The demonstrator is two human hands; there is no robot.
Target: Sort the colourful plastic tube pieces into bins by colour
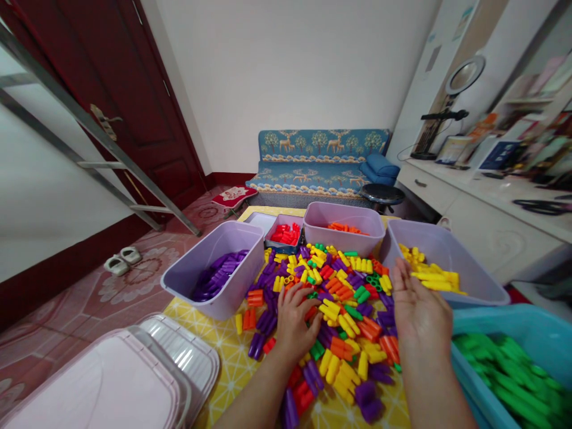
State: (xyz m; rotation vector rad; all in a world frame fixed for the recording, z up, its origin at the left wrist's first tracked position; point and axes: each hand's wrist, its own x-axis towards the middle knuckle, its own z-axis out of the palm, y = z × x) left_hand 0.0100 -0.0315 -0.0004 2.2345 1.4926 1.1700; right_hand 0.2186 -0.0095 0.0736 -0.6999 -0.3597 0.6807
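Note:
My left hand (297,319) reaches palm down into a mixed pile of plastic pieces (339,298) in purple, yellow, orange, red and green. Its fingers are spread over the pieces, and nothing shows in its grip. At the pile's right side my right hand (422,316) is turned palm up, its fingers stretched out beside the bin of yellow pieces (469,262). No piece lies on that palm. Purple pieces fill part of a lilac bin (241,238) on the left. Orange pieces lie in a back bin (344,238), red ones in a small box (286,245), green ones in a blue bin (536,319).
Stacked lids (102,381) lie at the front left of the yellow patterned tablecloth (223,357). Beyond the table are a blue sofa (313,173), a black stool (382,193) and a red stool (235,195). A ladder (102,143) leans at left; a cluttered white dresser (487,208) stands at right.

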